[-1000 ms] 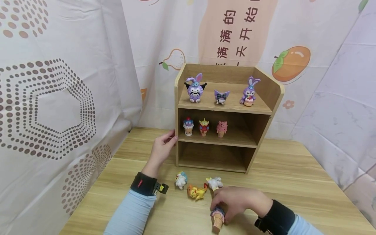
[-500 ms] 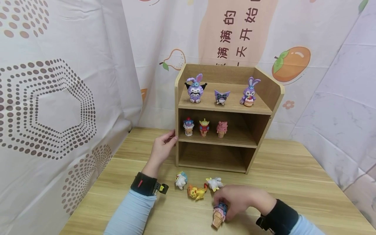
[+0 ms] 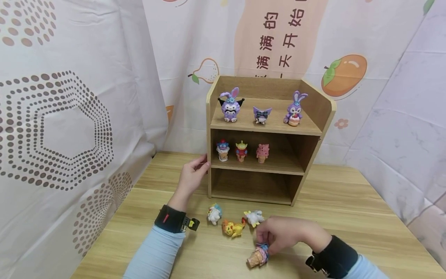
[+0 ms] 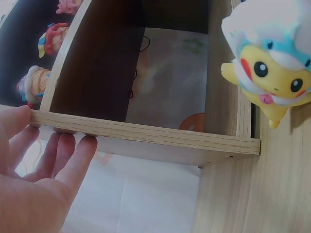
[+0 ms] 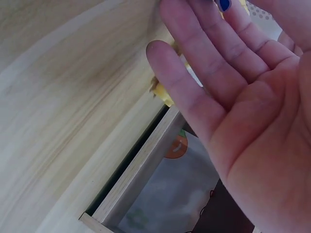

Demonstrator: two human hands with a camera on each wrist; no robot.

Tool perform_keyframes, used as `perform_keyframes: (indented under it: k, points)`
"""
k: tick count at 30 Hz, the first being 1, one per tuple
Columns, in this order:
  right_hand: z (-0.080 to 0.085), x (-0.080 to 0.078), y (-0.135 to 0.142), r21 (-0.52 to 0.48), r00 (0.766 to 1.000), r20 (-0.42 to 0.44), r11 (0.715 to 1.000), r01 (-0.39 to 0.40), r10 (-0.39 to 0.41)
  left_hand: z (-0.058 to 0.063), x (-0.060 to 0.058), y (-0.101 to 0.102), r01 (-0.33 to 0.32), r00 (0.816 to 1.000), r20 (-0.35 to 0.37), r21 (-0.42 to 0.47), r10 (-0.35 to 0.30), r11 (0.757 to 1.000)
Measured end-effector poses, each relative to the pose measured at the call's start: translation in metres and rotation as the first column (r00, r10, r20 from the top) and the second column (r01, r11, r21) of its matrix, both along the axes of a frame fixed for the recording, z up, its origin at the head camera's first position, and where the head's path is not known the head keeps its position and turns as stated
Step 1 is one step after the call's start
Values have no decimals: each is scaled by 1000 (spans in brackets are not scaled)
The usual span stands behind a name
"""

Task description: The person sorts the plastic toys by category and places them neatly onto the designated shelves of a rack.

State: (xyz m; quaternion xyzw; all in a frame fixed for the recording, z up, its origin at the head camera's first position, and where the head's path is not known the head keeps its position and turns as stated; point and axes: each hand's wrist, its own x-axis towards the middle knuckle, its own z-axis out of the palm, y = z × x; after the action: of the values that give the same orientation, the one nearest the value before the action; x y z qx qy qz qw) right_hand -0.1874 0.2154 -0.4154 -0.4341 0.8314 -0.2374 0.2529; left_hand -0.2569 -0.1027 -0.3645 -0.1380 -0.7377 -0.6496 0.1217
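In the head view my right hand [image 3: 280,234] pinches the blue top of an ice-cream-cone figurine [image 3: 258,255]. Its pink layer and tan cone point to the lower left, low over the table. Only a dark blue bit of the figurine [image 5: 223,5] shows in the right wrist view. My left hand [image 3: 192,172] touches the left side of a wooden shelf [image 3: 258,167]. In the left wrist view, long fingers lie against the panel's outer face, with the thumb at its front edge. A yellow lion-like figurine [image 3: 233,228] and a grey-white figurine [image 3: 254,218] lie near the right hand.
A Pikachu figurine in a white hat [image 4: 272,73] lies before the shelf. Three cone figurines, including a pink one [image 3: 263,153], stand on the middle shelf. Three purple figurines, one a long-eared rabbit [image 3: 294,110], stand on top. Printed cloth [image 3: 195,35] hangs behind.
The right hand has taken the ice-cream-cone figurine up by its top and turned it, so the cone's tip has swung to the left. The left hand stays at the shelf.
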Motion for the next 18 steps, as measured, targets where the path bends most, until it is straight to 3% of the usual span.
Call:
perform_keyframes:
  k: [18]
  points:
    - [-7, -3, 1, 1, 995, 42, 996, -86, 86, 1, 2, 0, 7, 1000, 7, -2, -7, 1000]
